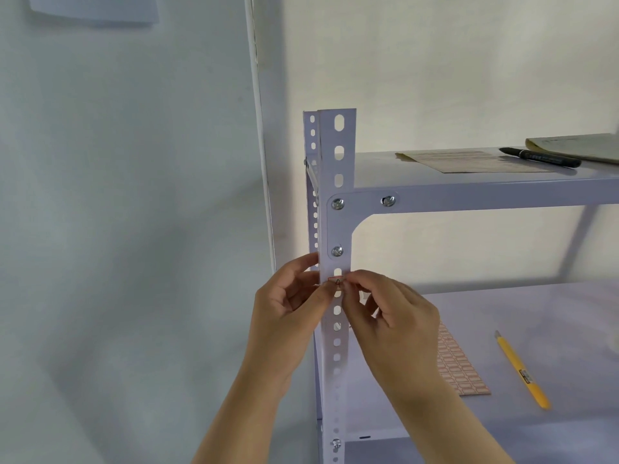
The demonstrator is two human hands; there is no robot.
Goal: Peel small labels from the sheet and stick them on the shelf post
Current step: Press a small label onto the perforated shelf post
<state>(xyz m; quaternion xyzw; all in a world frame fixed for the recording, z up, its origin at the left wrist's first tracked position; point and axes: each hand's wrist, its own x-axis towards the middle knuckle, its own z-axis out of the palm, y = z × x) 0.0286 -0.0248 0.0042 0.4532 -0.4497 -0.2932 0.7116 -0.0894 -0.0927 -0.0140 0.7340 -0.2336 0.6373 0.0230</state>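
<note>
A pale perforated shelf post stands upright in the middle of the view. A small red-edged label with a dark mark lies across the post's front face, just below a bolt. My left hand pinches its left end and my right hand pinches its right end, fingertips meeting at the post. The label sheet, covered in rows of small red-edged labels, lies flat on the lower shelf behind my right hand, partly hidden by it.
A yellow pen-like tool lies on the lower shelf to the right. The upper shelf carries papers, a black marker and a pad at the far right. A bare wall is at the left.
</note>
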